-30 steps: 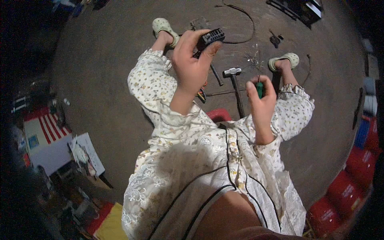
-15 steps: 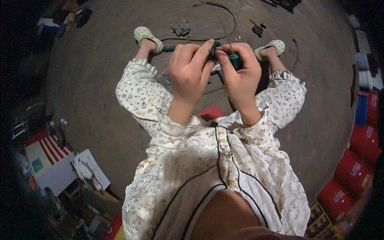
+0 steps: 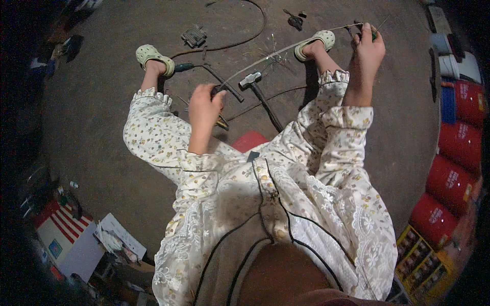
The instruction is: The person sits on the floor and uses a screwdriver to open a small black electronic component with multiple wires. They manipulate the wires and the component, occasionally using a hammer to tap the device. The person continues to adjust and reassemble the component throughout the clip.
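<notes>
A long pale strip or wire (image 3: 275, 53), smeared by motion, stretches between my two hands. At its left end my left hand (image 3: 204, 112) is closed round a small dark piece that I cannot make out well. My right hand (image 3: 368, 48), raised out past the right shoe, grips a green-handled screwdriver (image 3: 375, 35) with its thin shaft pointing up, and the strip's other end reaches its fingertips. Below the strip lies a hammer (image 3: 250, 80) with a dark handle. Pliers (image 3: 222, 123) show partly beside my left hand.
A green-handled tool (image 3: 185, 66) lies by the left shoe (image 3: 153, 58). Loose thin wires (image 3: 273, 57) lie near the right shoe (image 3: 321, 41). Farther off are a metal block (image 3: 194, 36), a dark cable (image 3: 260, 25) and a black part (image 3: 295, 21). Red containers (image 3: 449, 178) line the right side.
My hands, close together before, have drawn apart: the right far out to the right and up, the left lower and left. The strip now spans between them, and the hammer has come into sight.
</notes>
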The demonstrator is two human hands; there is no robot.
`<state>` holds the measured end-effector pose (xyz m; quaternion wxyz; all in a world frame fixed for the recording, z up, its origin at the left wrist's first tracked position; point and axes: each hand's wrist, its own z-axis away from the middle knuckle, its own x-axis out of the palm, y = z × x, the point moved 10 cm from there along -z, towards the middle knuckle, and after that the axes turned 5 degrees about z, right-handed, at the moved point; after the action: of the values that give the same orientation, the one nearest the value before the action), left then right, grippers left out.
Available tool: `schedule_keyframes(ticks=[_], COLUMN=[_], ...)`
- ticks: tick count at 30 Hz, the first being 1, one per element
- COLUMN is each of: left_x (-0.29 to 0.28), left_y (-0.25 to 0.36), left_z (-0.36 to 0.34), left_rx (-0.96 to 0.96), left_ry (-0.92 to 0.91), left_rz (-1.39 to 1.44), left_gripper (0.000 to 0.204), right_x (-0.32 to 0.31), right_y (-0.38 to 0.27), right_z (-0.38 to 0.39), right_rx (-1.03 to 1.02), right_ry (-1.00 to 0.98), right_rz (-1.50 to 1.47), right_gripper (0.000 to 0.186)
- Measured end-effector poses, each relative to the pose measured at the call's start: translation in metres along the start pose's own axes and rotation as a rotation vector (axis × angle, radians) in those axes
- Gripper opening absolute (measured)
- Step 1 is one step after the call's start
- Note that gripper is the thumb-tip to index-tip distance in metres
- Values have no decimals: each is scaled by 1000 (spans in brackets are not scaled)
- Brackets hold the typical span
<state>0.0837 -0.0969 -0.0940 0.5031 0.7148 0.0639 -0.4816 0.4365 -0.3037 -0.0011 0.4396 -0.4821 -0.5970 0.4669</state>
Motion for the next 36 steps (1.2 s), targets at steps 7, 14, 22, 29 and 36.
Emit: schedule_keyframes(ticks=[7, 14, 22, 29, 36], left_x=[21, 32, 16, 26, 28], left_y=[-18, -112, -74, -39, -21], left_z=[-13, 4, -25, -24, -24], left_rx=[15, -220, -309, -549, -580], left_ry=[-179, -252, 27, 21, -59], left_rz=[-128, -131, 496, 1128, 1417], left_gripper=[33, 47, 42, 29, 27], right_x=[-21, -55, 41, 77, 84], right_y=[96, 55, 98, 242, 192], right_z=[-66, -129, -59, -48, -5], right_rx=[171, 0, 156, -22, 122], right_ry=[68, 34, -357, -469, -484], right_rz=[121, -71, 476, 815, 593], right_gripper=[23, 19, 24, 46, 37])
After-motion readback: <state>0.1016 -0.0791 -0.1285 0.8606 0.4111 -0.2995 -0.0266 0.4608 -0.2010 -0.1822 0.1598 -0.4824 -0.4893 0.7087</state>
